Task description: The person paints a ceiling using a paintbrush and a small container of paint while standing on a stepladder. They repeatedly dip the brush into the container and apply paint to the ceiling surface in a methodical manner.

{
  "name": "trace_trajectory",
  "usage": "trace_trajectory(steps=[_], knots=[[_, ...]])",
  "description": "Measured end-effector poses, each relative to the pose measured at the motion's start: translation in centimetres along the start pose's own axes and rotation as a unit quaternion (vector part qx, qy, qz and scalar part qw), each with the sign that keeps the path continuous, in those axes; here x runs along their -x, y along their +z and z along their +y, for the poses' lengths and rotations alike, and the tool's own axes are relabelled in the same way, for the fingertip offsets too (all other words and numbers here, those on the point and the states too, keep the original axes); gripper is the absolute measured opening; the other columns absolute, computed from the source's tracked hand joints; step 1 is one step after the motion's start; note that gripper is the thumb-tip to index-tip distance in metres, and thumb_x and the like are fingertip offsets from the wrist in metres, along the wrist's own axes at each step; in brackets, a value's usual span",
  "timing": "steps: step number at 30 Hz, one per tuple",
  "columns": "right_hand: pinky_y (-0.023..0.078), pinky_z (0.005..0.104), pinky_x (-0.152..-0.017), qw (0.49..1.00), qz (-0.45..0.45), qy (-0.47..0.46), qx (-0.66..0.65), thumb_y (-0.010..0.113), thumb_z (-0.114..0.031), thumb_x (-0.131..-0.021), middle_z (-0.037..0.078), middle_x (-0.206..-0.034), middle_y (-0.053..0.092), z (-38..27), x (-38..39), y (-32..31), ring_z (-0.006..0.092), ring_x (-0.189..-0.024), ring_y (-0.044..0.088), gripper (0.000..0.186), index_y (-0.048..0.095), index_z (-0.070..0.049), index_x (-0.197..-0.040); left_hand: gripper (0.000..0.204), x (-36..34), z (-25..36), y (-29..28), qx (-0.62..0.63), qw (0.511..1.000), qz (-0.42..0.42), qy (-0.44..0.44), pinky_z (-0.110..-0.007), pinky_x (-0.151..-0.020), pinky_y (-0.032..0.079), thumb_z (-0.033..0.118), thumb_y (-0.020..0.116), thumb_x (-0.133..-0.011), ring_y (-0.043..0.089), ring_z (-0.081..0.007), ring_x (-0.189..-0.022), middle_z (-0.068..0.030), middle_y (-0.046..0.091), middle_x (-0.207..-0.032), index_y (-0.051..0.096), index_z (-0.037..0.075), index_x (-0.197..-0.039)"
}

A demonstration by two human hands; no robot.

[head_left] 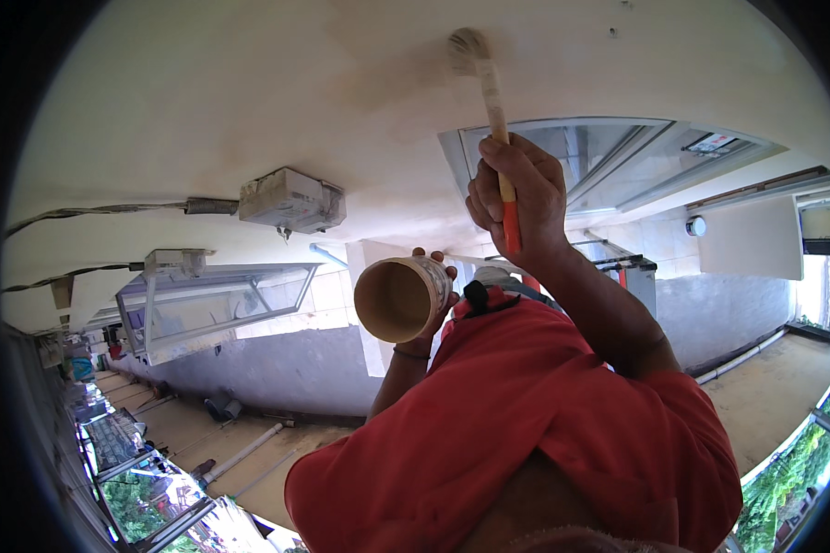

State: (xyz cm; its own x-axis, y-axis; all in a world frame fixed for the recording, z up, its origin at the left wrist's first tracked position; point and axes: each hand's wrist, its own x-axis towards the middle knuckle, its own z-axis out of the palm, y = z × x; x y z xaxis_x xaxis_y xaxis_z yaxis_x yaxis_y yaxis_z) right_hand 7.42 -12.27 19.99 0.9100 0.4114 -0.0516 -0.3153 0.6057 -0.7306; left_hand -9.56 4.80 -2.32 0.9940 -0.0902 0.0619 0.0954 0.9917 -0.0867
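Observation:
My right hand (pixel 530 189) is closed around the handle of a round-headed paintbrush (pixel 492 97), whose handle has a red end. The brush points upward, its bristles against the pale wall (pixel 212 101) near the top of the view. A brownish, darker patch (pixel 387 74) spreads over the wall left of the bristles. Lower and to the left, my left hand (pixel 451 299) grips a cylindrical tub (pixel 395 300) from its right side. Its open mouth shows a yellowish-beige inside; whether liquid is in it, I cannot tell. Part of the left hand is hidden behind the tub.
A grey box (pixel 290 200) with a cable (pixel 101 214) running left is fixed to the wall. An opened window sash (pixel 221 304) juts out at the left. Right of the brush is a framed window (pixel 599 161). A white pipe (pixel 244 452) lies along the lower left.

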Motion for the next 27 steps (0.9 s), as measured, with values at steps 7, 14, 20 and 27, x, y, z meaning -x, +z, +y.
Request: trace_trajectory(steps=[7, 14, 20, 27], knots=[[0.042, 0.0308, -0.044, 0.972, 0.051, -0.041, 0.227, 0.054, -0.036, -0.114, 0.007, -0.062, 0.056, 8.4, -2.9, 1.1, 0.0145, -0.044, 0.052, 0.036, 0.048, -0.004, -0.097, 0.066, 0.3, 0.4, -1.1, 0.017, 1.0, -0.005, -0.001, -0.064, -0.1, 0.053, 0.05, 0.063, -0.103, 0.044, -0.0421, -0.142, -0.0145, 0.048, -0.155, 0.047, 0.017, -0.158], [0.041, 0.035, -0.046, 0.944, -0.159, 0.254, 0.14, 0.061, -0.033, -0.109, 0.005, -0.06, 0.053, 10.5, -4.3, 4.4, 0.0161, -0.045, 0.048, 0.037, 0.056, -0.003, -0.087, 0.063, 3.8, 1.6, -4.1, -0.031, 0.997, 0.052, 0.054, -0.063, -0.099, 0.054, 0.049, 0.063, -0.102, 0.045, -0.042, -0.142, -0.0101, 0.051, -0.154, 0.049, 0.02, -0.157], [0.029, 0.0293, -0.042, 0.958, -0.078, 0.271, -0.054, 0.059, -0.028, -0.109, -0.001, -0.052, 0.046, 4.3, -4.4, -0.8, 0.0101, -0.037, 0.035, 0.026, 0.057, -0.01, -0.091, 0.061, 2.9, 1.1, -2.0, -0.004, 0.999, 0.031, 0.036, -0.061, -0.099, 0.055, 0.047, 0.063, -0.104, 0.046, -0.04, -0.141, -0.014, 0.048, -0.153, 0.049, 0.016, -0.155], [0.03, 0.024, -0.039, 0.993, 0.003, 0.071, -0.09, 0.051, -0.028, -0.114, -0.004, -0.052, 0.048, -2.0, 0.2, -7.6, 0.0062, -0.037, 0.038, 0.026, 0.061, -0.009, -0.099, 0.061, 0.6, 1.1, -2.4, -0.023, 1.0, 0.003, 0.014, -0.062, -0.101, 0.055, 0.044, 0.063, -0.105, 0.047, -0.0403, -0.141, -0.0146, 0.047, -0.153, 0.047, 0.015, -0.156]])
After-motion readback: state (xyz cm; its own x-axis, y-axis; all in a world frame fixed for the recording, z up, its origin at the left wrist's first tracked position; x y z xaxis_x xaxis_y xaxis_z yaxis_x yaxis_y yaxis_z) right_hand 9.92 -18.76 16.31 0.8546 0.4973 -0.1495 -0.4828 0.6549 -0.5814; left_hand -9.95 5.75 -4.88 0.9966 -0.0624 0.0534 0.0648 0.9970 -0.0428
